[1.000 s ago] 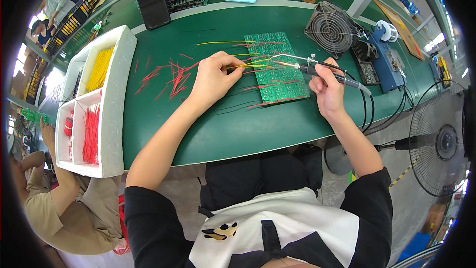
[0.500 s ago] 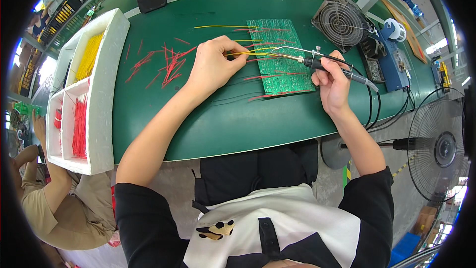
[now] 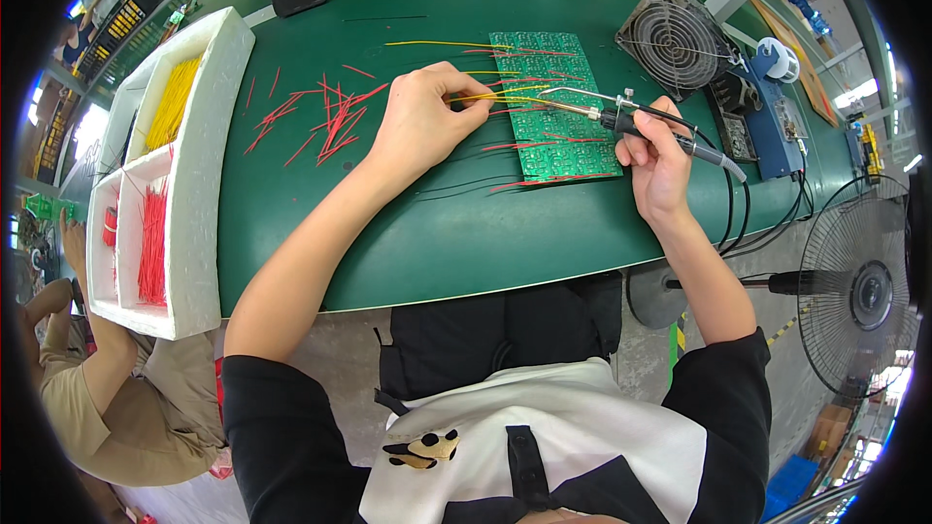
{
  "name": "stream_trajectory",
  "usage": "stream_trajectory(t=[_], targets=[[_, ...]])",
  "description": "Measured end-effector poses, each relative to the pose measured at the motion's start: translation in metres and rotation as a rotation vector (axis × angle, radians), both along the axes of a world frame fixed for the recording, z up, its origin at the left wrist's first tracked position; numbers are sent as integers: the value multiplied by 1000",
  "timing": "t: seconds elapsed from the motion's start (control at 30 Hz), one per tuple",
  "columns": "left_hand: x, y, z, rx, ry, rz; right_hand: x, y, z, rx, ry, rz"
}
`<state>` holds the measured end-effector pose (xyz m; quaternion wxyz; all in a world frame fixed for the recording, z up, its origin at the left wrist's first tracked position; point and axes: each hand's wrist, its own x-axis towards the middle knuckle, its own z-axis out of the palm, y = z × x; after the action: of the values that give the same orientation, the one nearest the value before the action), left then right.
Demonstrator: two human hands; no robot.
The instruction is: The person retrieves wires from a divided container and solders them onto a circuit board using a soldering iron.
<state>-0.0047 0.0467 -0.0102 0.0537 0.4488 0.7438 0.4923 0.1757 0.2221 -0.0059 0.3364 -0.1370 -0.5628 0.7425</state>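
Note:
A green circuit board panel (image 3: 549, 126) lies on the green bench mat, with red, yellow and black wires sticking out past its left side. My left hand (image 3: 427, 124) pinches yellow wire (image 3: 505, 98) between thumb and fingers, its far end over the middle of the board. In my right hand (image 3: 656, 160) is a soldering iron (image 3: 621, 121), held like a pen. The iron's tip and a thin metal feed tube (image 3: 582, 92) beside it reach the board near the wire's end. Whether the tip touches the wire is too small to tell.
Loose red wires (image 3: 335, 121) are scattered left of my hand. A white foam box (image 3: 209, 194) holds yellow and red wires. At the right stand a small square fan (image 3: 670, 39), a blue soldering unit (image 3: 772, 121) and a floor fan (image 3: 869, 293). Another person (image 3: 126, 398) sits at the left.
The view has shifted slightly. Both hands stay close to the board, with the wire and iron still held; little else differs.

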Motion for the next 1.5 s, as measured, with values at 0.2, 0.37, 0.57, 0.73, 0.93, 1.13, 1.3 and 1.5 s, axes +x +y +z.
stream_trajectory(t=[0.2, 0.37, 0.57, 0.73, 0.93, 1.13, 1.3, 1.5], targets=[[1, 0, 1, -3, 21, 4, 0, 0, 0, 15, 2, 8], [3, 0, 1, 6, 28, 11, 1, 0, 0, 32, 2, 1], [6, 1, -1, 88, 131, -11, 1, -2, 1, 61, 7, -14], [7, 1, -3, 148, 264, -37, 0, -3, 1, 77, 10, -6], [7, 1, -2, 127, 300, -37, 1, -3, 1, 89, 14, -31], [8, 1, -3, 147, 290, -38, 1, -3, 0, 105, 15, -22], [8, 1, -3, 148, 303, -41, 1, -3, -1, 108, 23, -35], [8, 1, 0, 127, 293, -31, 2, -2, 1, 71, 31, -70]])
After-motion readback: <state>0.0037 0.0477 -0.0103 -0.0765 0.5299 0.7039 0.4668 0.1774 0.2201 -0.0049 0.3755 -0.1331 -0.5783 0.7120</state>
